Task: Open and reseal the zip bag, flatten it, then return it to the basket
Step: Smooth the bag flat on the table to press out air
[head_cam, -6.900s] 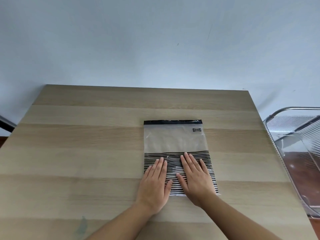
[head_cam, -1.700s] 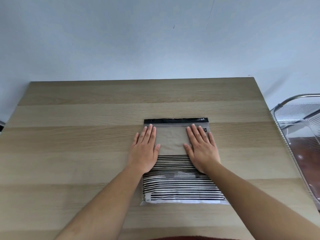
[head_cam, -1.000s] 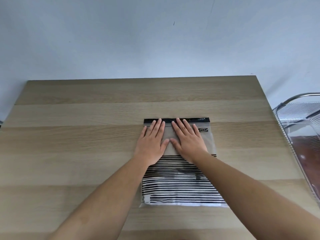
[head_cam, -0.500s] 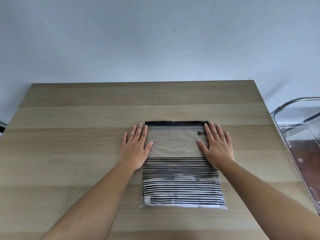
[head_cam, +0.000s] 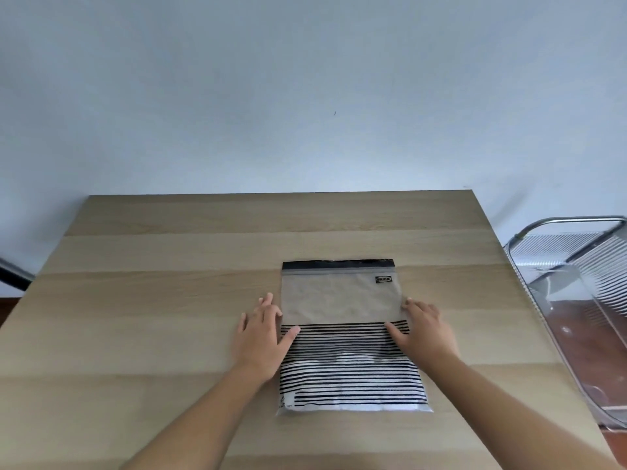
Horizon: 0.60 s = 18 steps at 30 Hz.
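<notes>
Head view: left hand (head_cam: 263, 337) at nine, right hand (head_cam: 422, 332) at three, both flat and released, pressing bag (head_cam: 346, 337) edges against worktop (head_cam: 169, 300) to flatten.

A thin plastic zip bag (head_cam: 342, 303), clear and slightly wrinkled on its upper half, printed with black stripes on its lower half, with a glossy black seal strip (head_cam: 338, 264). It lies on a pale wood-grain table (head_cam: 169, 300) with a smooth, matt finish. Beside the table, a clear glossy plastic basket (head_cam: 583, 307) with a shiny metal handle (head_cam: 570, 220). Behind, a matt painted wall (head_cam: 305, 96).
</notes>
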{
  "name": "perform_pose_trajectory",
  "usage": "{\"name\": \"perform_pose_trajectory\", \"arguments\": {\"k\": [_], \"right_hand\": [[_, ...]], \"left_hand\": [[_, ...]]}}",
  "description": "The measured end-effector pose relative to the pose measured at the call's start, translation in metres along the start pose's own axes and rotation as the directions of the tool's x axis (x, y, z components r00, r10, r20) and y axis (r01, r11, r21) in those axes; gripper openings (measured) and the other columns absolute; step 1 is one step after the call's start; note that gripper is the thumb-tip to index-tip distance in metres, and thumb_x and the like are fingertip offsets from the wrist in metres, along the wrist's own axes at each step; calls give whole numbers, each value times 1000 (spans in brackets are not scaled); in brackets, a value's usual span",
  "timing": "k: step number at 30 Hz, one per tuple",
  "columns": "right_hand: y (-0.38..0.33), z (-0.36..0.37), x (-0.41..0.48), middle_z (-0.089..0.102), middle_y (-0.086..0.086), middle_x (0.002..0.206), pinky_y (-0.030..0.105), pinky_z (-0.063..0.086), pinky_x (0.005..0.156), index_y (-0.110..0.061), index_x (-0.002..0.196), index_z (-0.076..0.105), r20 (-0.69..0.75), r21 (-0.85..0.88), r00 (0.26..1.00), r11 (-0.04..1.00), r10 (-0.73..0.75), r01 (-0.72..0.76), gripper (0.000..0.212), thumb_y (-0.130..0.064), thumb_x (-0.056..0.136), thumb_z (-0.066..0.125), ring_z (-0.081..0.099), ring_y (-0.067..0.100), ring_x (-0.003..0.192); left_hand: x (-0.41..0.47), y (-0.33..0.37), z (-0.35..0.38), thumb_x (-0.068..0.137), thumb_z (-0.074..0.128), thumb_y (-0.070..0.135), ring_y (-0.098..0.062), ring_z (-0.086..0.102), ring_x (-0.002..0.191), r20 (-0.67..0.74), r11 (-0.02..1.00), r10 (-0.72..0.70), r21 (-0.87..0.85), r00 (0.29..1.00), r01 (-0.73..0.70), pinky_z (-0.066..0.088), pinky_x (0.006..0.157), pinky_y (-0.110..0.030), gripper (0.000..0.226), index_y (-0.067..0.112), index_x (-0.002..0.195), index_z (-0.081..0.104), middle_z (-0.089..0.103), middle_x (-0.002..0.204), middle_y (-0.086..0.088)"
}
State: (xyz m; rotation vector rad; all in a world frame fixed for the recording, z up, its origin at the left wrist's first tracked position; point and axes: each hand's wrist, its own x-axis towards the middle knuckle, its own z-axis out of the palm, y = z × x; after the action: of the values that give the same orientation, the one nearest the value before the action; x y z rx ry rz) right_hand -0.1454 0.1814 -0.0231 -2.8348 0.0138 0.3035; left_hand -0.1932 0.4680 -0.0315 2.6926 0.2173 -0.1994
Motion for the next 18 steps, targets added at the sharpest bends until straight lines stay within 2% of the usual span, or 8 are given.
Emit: {"name": "perform_pose_trajectory", "arguments": {"k": [3, 6, 9, 10, 12, 15, 17, 18], "right_hand": [[-8, 2, -10, 58, 1, 118, 33, 48, 86, -16, 115, 59, -54, 33, 998, 999, 19, -18, 34, -35, 87, 55, 48, 20, 112], [-14, 1, -16, 61, 0, 102, 28, 46, 71, -18, 97, 64, -70, 120, 995, 991, 74, -66, 14, -23, 88, 54, 52, 17, 98], [-18, -5, -17, 63, -1, 84, 26, 42, 58, -20, 85, 57, -49, 268, 988, 955, 149, -131, 6, -22, 90, 54, 56, 15, 73], [-18, -7, -17, 64, -1, 80, 27, 41, 55, -20, 85, 54, -38, 338, 984, 929, 173, -150, 6, -22, 90, 54, 57, 16, 67], [-17, -12, -16, 67, 5, 80, 28, 41, 52, -19, 93, 52, 35, 556, 976, 807, 215, -197, 5, -22, 91, 55, 57, 18, 61], [-10, -20, -21, 68, 13, 94, 27, 43, 60, -23, 118, 43, 212, 817, 967, 518, 140, -254, 33, -16, 90, 59, 63, 20, 75], [-4, -22, -27, 62, 10, 105, 23, 44, 65, -30, 124, 39, 251, 831, 967, 506, 34, -233, 48, -9, 88, 61, 63, 20, 87], [-2, -22, -30, 59, 9, 109, 23, 46, 68, -32, 125, 40, 261, 821, 965, 527, -7, -218, 52, -5, 86, 62, 63, 22, 92]], "left_hand": [[-2, 11, 1, 93, 49, 32, -14, 12, 145, -12, 998, -57, -29, 998, 56, 11, 117, -39, 12, 24, 91, 41, 18, 157, 1], [1, 18, -2, 93, 49, 19, -16, 20, 143, -31, 997, -72, -40, 997, 71, 19, 115, -39, 7, 21, 87, 51, 25, 155, -1], [2, 21, -11, 91, 53, 15, -19, 52, 114, -90, 986, -63, -159, 994, 48, 43, 90, -32, 8, 18, 84, 56, 53, 129, 0], [2, 21, -16, 91, 54, 16, -19, 57, 101, -100, 971, -71, -235, 992, 46, 45, 81, -31, 8, 21, 84, 55, 59, 115, 1], [4, 17, -22, 91, 55, 20, -18, 59, 93, -63, 929, -93, -364, 994, 64, 47, 79, -32, 7, 26, 94, 55, 62, 101, 3], [6, 6, -30, 87, 62, 21, -16, 54, 107, 142, 864, -48, -492, 989, 112, 44, 94, -34, 50, 35, 131, 41, 54, 116, 6], [6, 1, -33, 85, 64, 13, -17, 47, 119, 261, 817, 4, -557, 965, 147, 41, 103, -37, 69, 42, 138, 32, 46, 129, 8], [6, -2, -33, 84, 65, 8, -19, 46, 123, 300, 799, 27, -579, 954, 160, 40, 106, -40, 70, 43, 137, 35, 43, 136, 7]]}}
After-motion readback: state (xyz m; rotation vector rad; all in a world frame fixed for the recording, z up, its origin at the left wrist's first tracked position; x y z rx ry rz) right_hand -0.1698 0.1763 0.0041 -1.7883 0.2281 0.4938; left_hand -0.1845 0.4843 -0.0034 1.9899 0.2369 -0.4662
